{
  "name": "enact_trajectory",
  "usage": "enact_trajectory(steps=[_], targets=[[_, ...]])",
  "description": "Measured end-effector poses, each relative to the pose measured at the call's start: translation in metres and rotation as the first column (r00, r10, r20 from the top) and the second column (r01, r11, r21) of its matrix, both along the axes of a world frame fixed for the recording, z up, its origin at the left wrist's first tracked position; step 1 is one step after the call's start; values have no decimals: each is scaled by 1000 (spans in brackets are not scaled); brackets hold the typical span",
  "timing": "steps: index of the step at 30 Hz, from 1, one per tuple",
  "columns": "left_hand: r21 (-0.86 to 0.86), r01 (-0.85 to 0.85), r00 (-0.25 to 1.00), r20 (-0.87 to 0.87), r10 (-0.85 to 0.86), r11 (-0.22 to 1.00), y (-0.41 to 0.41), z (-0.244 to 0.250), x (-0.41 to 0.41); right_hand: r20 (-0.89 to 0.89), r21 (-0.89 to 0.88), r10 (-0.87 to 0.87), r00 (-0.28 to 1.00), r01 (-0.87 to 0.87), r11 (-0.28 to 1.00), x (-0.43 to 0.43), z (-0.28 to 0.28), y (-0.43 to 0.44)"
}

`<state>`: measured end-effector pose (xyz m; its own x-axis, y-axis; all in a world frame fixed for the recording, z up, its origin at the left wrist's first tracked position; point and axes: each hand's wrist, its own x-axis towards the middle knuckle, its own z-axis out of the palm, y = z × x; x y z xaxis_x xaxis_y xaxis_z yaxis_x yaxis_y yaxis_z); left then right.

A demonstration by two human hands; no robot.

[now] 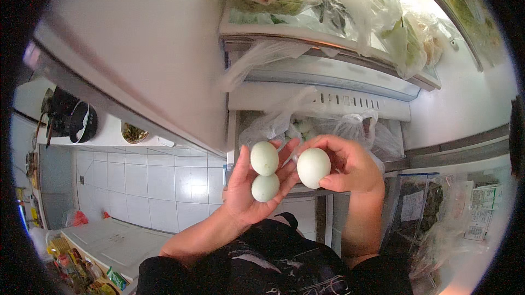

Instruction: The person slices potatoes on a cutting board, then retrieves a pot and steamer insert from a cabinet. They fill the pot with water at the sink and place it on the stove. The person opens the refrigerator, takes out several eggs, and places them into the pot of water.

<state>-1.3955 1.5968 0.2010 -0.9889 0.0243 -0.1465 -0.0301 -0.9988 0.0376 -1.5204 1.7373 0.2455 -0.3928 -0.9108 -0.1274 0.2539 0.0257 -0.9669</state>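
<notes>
My left hand (250, 196) is palm up and cradles two pale greenish eggs, one egg (264, 158) towards the fingers and the other egg (265, 188) nearer the wrist, touching each other. Between the thumb and fingers of my right hand (348, 168) is a third pale egg (313, 168), held just beside the left fingertips. Both hands are over the front of an open refrigerator drawer (393, 137). Thin clear plastic bags (266, 125) lie in that drawer, with something pale green partly hidden among them.
Above the drawer, a refrigerator shelf (287, 34) holds bagged vegetables (404, 45). The open door (143, 49) spans the upper left; door compartments with packages (414, 204) are at the right. Beyond are a counter with a black pot (83, 122), a tiled floor (156, 180) and a box of packets (78, 270).
</notes>
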Motion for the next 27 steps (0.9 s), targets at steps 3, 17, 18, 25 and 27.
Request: enact_trajectory(steps=[3,17,18,25,27], targets=[[17,35,998,-53,-34,999,2,9,3,-171,-80,-142,975,130,988,13,7,-7],[123,9,978,-208,17,992,-2,22,22,-876,37,-117,467,307,951,55,43,-29],[135,14,977,-212,15,991,-2,21,21,-905,55,-83,417,308,950,55,43,-27],[122,71,972,-233,-41,990,-7,6,29,-941,156,-44,335,547,822,21,50,6],[98,63,984,-174,-45,993,-10,-1,34,-978,186,104,179,532,826,16,25,6]])
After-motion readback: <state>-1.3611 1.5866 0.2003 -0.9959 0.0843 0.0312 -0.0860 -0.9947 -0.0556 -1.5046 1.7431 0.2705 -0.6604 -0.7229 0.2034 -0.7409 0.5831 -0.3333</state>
